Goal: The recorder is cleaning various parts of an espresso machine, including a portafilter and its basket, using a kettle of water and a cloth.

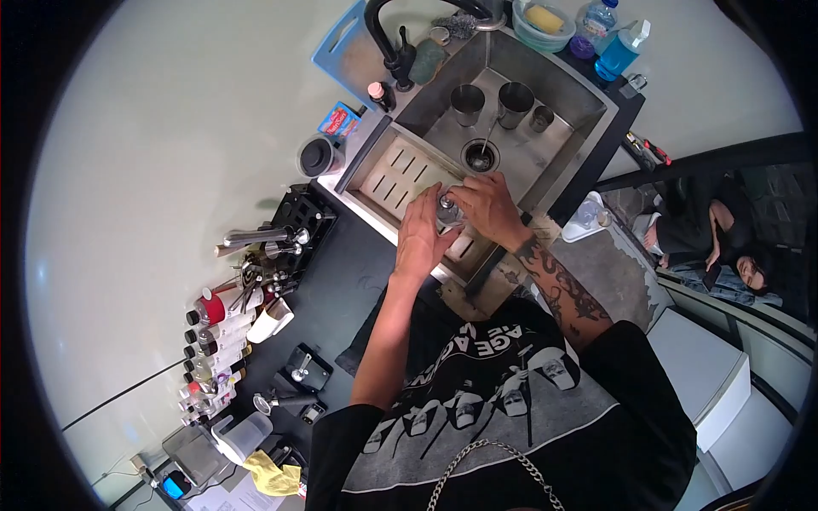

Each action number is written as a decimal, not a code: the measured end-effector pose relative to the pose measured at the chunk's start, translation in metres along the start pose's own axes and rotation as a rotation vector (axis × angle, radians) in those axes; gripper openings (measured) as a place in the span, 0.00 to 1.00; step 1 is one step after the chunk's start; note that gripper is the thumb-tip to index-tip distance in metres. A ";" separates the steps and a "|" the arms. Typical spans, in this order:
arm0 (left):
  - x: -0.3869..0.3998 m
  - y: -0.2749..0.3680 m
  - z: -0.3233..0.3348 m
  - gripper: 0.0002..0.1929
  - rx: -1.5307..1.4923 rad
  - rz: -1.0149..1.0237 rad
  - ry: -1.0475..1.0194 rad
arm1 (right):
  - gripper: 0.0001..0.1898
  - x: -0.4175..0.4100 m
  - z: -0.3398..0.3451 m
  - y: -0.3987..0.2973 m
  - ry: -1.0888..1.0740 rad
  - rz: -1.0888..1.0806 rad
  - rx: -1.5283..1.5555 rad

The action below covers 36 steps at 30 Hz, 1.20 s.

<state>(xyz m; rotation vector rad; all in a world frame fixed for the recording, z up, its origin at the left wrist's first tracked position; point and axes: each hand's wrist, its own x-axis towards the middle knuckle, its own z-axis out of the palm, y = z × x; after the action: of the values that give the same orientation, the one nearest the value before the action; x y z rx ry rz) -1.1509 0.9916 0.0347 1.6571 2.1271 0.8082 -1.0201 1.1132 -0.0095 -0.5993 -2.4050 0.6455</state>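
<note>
My left hand (419, 233) is wrapped around the near-left side of a small clear vessel (451, 217), probably a glass. From the other side, the curled fingers of my right hand (491, 205) grip its rim. A small shiny round metal piece (447, 202) shows at the top of the vessel, beside my right fingertips; what it belongs to is unclear. Both hands are above a slotted drain tray (399, 167) at the near side of a steel sink (543, 156). Inside the basin stand two larger metal cups (468, 104) (515, 102) and a smaller one (542, 118).
A black faucet (399, 61) rises at the sink's back left. Bottles (618, 54) and a sponge tub (543, 25) line the far edge. Left are a lidded jar (317, 156), a tool rack (300, 236) and several bottles (214, 332). A seated person (716, 230) is at the right.
</note>
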 end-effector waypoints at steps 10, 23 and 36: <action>0.002 0.000 0.000 0.43 -0.034 -0.021 -0.014 | 0.05 0.000 0.001 0.004 0.019 -0.030 -0.026; 0.001 0.003 -0.002 0.43 -0.009 -0.007 -0.020 | 0.06 -0.006 0.008 0.014 -0.037 0.137 0.042; 0.005 0.003 -0.001 0.42 0.010 0.006 -0.012 | 0.17 -0.021 0.000 0.030 -0.001 0.675 0.407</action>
<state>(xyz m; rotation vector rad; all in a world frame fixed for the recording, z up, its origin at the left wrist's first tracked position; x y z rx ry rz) -1.1501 0.9964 0.0377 1.6698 2.1222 0.7892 -0.9971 1.1254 -0.0351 -1.2278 -1.9529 1.3637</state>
